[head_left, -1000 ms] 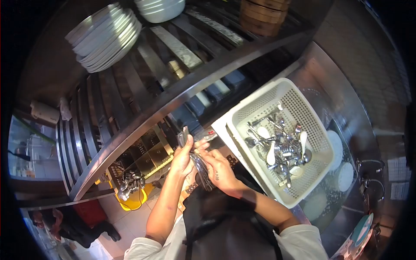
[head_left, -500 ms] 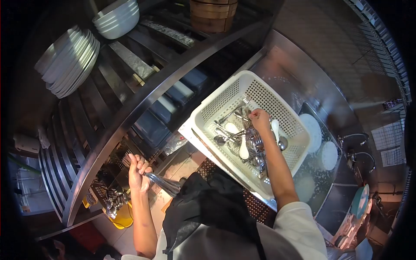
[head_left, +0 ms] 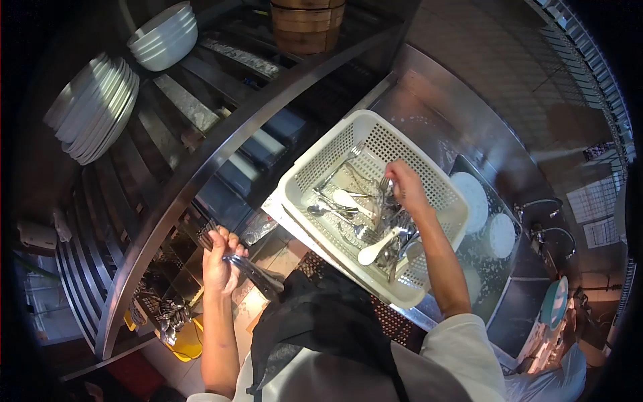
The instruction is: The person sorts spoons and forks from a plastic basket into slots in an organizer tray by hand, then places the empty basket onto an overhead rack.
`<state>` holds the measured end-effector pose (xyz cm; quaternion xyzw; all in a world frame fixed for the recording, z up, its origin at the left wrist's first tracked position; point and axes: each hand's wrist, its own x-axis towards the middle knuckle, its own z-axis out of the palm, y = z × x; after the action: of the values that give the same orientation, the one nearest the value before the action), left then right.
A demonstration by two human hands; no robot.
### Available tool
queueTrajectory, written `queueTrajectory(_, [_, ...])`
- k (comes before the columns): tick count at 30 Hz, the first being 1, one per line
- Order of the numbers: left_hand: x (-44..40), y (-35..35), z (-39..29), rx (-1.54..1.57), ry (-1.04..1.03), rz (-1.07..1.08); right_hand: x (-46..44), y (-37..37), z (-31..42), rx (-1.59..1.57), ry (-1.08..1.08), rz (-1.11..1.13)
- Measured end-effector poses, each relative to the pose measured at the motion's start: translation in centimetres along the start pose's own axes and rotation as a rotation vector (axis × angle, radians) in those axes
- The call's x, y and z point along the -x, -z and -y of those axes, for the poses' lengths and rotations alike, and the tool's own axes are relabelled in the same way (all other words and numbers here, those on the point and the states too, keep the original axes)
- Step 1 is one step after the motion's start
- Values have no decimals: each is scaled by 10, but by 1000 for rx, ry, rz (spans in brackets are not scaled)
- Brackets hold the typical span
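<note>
A bundle of forks point(head_left: 251, 270) is gripped in my left hand point(head_left: 222, 262), tines pointing up and to the left, handles toward my apron. My right hand point(head_left: 407, 189) is inside the white perforated basket point(head_left: 307, 159), its fingers pinched on a fork point(head_left: 384, 185) whose tines show beside the fingertips. Below and around that hand lie mixed metal spoons and forks, with white spoons point(head_left: 370, 254) among them. One fork point(head_left: 355, 151) leans near the basket's upper left wall.
Stacked plates point(head_left: 94, 110), bowls point(head_left: 164, 37) and a wooden steamer point(head_left: 307, 28) stand on the slatted shelf point(head_left: 175, 100). Round plates point(head_left: 469, 201) lie in the sink beside the basket. More cutlery point(head_left: 175, 315) sits at lower left, by a yellow container point(head_left: 187, 342).
My right hand has left the bundle and reached into the basket, where it now pinches a fork. My left hand has moved left with the bundle. The white spoons have shifted, and the view has turned.
</note>
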<state>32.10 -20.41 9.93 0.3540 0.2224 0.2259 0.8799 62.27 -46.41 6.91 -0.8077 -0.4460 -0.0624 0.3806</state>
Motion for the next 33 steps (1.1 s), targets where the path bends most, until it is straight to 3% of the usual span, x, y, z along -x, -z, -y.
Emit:
queueTrajectory(1, [-5, -6, 2, 1, 10, 31, -5, 12, 12, 4, -5, -3])
queueTrajectory(3, [-17, -20, 5, -121, 4, 105, -21, 35, 38, 64, 212, -307])
queueTrajectory(6, [-34, -61, 8, -247, 8, 303, -43, 59, 89, 40, 309, -369])
queueTrajectory(9, [-53, -97, 18, -256, 71, 485, -62, 43, 124, -202, 397, -174])
queueTrajectory(11, [-63, -106, 30, -278, 96, 562, -66, 15, 146, -476, 323, -57])
queueTrajectory(13, [-57, -119, 35, -320, 2, 542, -65, -8, 153, -458, 319, 7])
queueTrajectory(15, [-57, -109, 38, -255, 112, 435, -67, -19, 140, -505, 318, 84])
queueTrajectory(17, [-50, -102, 35, -281, 107, 336, -61, -26, 104, -652, -97, 42])
queueTrajectory(19, [-43, -92, 33, -301, 96, 239, -42, -30, 41, -163, -271, 208])
queueTrajectory(21, [-38, -69, 29, -274, 98, 168, 2, -52, -19, 185, -200, 568])
queueTrajectory(23, [-33, -58, 24, -159, 84, 37, 31, -57, -37, 236, -84, 688])
queueTrajectory(25, [-29, -58, 20, -133, 82, -70, 39, -58, -41, 285, 41, 628])
queueTrajectory(27, [-28, -55, 20, -156, 62, -65, 45, -60, -39, 327, 151, 560])
queueTrajectory(30, [-33, -43, 23, -54, 113, 13, 43, -64, -36, 273, 271, 655])
queueTrajectory(33, [-36, -35, 30, -117, 75, 52, 40, -72, -33, 261, 503, 480])
